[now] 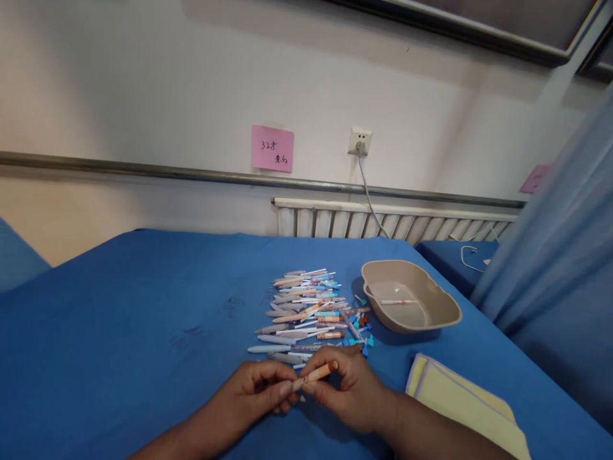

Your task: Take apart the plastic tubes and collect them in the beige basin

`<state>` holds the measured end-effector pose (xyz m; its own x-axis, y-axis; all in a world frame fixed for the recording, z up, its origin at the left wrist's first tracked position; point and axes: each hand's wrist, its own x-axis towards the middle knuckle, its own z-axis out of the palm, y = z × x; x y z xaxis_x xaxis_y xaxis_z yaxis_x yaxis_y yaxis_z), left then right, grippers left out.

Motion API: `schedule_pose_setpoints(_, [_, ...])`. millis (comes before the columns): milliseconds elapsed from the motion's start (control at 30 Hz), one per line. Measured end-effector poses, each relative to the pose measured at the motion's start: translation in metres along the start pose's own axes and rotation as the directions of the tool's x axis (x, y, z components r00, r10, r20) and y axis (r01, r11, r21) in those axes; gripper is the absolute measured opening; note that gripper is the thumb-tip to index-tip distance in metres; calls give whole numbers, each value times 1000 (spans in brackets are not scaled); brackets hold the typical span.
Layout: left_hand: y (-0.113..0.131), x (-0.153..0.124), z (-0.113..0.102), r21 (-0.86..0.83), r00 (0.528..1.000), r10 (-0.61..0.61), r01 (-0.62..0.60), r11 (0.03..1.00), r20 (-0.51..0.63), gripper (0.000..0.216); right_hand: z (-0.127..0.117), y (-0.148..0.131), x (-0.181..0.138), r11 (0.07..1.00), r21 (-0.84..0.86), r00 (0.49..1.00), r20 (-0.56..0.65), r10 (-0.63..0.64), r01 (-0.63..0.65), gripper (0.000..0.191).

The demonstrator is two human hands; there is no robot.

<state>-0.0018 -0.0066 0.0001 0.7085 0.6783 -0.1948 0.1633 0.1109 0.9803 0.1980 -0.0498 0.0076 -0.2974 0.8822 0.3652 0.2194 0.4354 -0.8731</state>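
Observation:
A peach-coloured pen (pixel 322 373) with a brown end is held between my two hands, tilted up to the right. My left hand (pixel 258 391) pinches its lower left end between thumb and fingers. Around its middle, my right hand (pixel 353 391) closes with thumb and fingertips. Just beyond my hands lies a pile of pen parts (pixel 297 313): grey, peach and light-blue barrels, with thin white refills among them. Small blue and brown pieces (pixel 366 342) are scattered at the pile's right side. My fingers partly hide the held pen.
A beige basin (pixel 443 313) stands to the right of the pile, with one slim pen (pixel 397 301) in it. Folded yellow cloths (pixel 460 396) lie beside my right forearm. A blue sheet (pixel 119 345) covers the table. Blue curtain (pixel 550 243) hangs at right.

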Motion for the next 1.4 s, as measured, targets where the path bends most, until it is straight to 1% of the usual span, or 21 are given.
schedule_pose_setpoints(133, [1,-1,3,65,995,70,-65,996,-71,18,6,5,-1,997,56,998,-24,54,-53,5])
schedule_pose_setpoints(200, [2,-1,5,68,991,86,-79,995,-106,18,7,8,-2,983,150,994,-1,106,-104,12])
schedule_pose_setpoints(300, [6,0,2,9,986,61,-61,998,-152,20,-3,9,0,941,295,986,28,165,-166,33])
schedule_pose_setpoints(333, [7,1,0,-21,983,48,-53,998,-178,20,-10,8,2,935,313,984,0,179,-170,32])
schedule_pose_setpoints(367, [9,2,-2,-52,977,36,-48,998,-209,21,-18,7,3,936,310,981,-44,189,-167,23])
schedule_pose_setpoints(400, [10,3,-4,-83,971,25,-46,996,-239,21,-26,6,4,943,291,976,-93,196,-161,17])
schedule_pose_setpoints(500, [10,8,-10,-157,959,2,-49,986,-285,21,-52,3,6,958,203,947,-211,243,-200,25])
schedule_pose_setpoints(533, [10,9,-11,-172,960,-4,-47,984,-282,21,-60,3,5,956,172,943,-197,269,-237,26])
schedule_pose_setpoints(567, [9,9,-12,-184,962,-9,-43,982,-274,22,-66,3,4,950,134,943,-143,302,-283,25])
schedule_pose_setpoints(600, [8,10,-12,-192,964,-16,-37,981,-266,24,-71,3,2,937,82,938,-52,343,-339,23])
schedule_pose_setpoints(633, [7,10,-13,-196,965,-23,-29,980,-260,26,-75,3,-1,920,10,919,57,390,-391,21])
schedule_pose_setpoints(667, [6,10,-13,-199,966,-31,-21,980,-257,27,-79,4,-3,901,-87,887,159,434,-425,18])
schedule_pose_setpoints(700, [5,11,-13,-204,966,-40,-14,979,-257,27,-82,4,-6,879,-202,852,228,471,-432,15])
schedule_pose_setpoints(733, [4,11,-14,-209,965,-49,-7,978,-258,26,-84,5,-9,853,-323,829,256,497,-411,12])
schedule_pose_setpoints(767, [4,11,-14,-217,964,-56,-1,976,-259,24,-87,5,-11,819,-436,825,247,508,-373,8])
schedule_pose_setpoints(833, [4,11,-15,-236,966,-61,-1,972,-253,19,-90,5,-14,738,-605,848,187,497,-299,4])
schedule_pose_setpoints(867, [4,11,-15,-244,968,-58,-4,970,-245,17,-91,5,-14,705,-652,854,167,492,-279,6])
schedule_pose_setpoints(1000, [6,10,-16,-256,977,-36,-19,967,-210,11,-89,7,-11,658,-708,827,192,528,-256,16])
schedule_pose_setpoints(1133, [9,9,-14,-241,979,-32,-19,970,-204,11,-82,12,-9,641,-739,821,224,526,-209,16])
schedule_pose_setpoints(1267, [10,8,-13,-209,981,-30,-12,978,-194,13,-78,14,-11,652,-739,838,239,491,-171,11])
schedule_pose_setpoints(1400, [9,8,-12,-195,977,-26,-16,981,-210,14,-80,16,-13,684,-710,831,269,487,-171,8])
